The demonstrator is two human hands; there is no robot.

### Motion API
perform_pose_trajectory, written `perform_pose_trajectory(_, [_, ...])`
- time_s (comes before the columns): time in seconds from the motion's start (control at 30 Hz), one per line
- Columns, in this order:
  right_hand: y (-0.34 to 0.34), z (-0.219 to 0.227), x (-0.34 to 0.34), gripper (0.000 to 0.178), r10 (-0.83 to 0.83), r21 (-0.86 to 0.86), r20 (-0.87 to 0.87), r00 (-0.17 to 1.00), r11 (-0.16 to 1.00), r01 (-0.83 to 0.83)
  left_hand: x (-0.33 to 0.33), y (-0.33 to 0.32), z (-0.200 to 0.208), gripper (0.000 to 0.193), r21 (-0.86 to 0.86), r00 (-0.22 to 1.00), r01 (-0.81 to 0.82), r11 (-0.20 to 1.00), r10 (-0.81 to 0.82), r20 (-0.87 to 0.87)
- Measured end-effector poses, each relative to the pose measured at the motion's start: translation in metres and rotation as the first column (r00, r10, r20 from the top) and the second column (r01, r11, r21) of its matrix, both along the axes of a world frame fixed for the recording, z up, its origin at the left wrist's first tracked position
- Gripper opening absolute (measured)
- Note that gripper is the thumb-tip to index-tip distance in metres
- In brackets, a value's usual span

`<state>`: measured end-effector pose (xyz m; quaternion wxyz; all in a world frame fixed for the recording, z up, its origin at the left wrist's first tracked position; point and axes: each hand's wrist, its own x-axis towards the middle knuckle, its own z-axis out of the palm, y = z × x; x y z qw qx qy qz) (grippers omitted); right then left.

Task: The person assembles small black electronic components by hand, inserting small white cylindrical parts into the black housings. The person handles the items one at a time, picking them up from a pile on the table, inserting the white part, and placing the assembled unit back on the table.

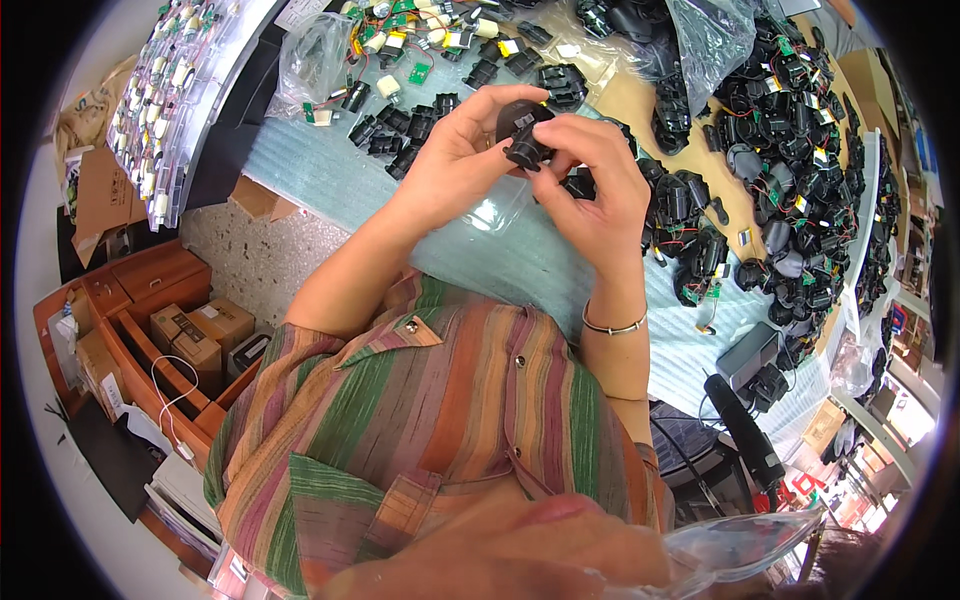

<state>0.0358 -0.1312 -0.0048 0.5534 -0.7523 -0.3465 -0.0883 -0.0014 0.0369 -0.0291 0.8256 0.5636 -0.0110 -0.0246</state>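
Note:
Between both hands, above the foam-covered table, is a small black plastic housing (522,128) with a rounded top; its exact kind is unclear. My left hand (455,165) grips it from the left with thumb and forefinger. From the right, the thumb and fingers of my right hand (603,190) pinch its side and lower end. Loose black plastic shells (405,130) lie just beyond my left hand. To the right of my right hand is a cluster of black housings with wires and small green boards (690,215).
White motors with wires and green boards (430,30) are heaped at the far side. A large pile of black assemblies (785,190) spreads along the right. A rack of motors (165,110) stands far left, above wooden drawers (150,275). Pale foam sheet (335,180) covers the table.

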Motion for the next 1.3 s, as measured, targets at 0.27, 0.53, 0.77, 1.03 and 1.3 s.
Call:
perform_pose_trajectory(0.27, [-0.013, -0.001, 0.004, 0.028, 0.184, -0.088, -0.097, 0.978, 0.977, -0.193, 0.003, 0.010, 0.001, 0.050, 0.077, 0.992, 0.127, 0.989, -0.127, -0.004])
perform_pose_trajectory(0.53, [-0.011, -0.001, 0.002, 0.029, 0.054, 0.032, -0.133, 0.990, 0.998, -0.050, 0.002, -0.001, 0.006, 0.042, -0.037, 0.983, 0.106, 0.994, -0.110, -0.146])
perform_pose_trajectory(0.77, [0.001, -0.013, 0.003, 0.029, -0.148, 0.075, -0.119, 0.982, 0.985, 0.157, 0.001, -0.004, 0.015, 0.039, -0.212, 0.990, -0.016, 0.977, -0.014, -0.139])
perform_pose_trajectory(1.03, [0.013, -0.014, -0.004, 0.033, -0.230, 0.022, -0.026, 0.973, 0.973, 0.230, -0.002, -0.010, 0.008, 0.039, -0.177, 0.995, -0.045, 0.983, 0.029, -0.092])
perform_pose_trajectory(1.3, [0.008, -0.012, -0.005, 0.036, -0.207, -0.094, -0.012, 0.978, 0.974, 0.205, -0.002, -0.012, -0.005, 0.038, 0.047, 0.980, -0.137, 0.989, 0.128, 0.153])
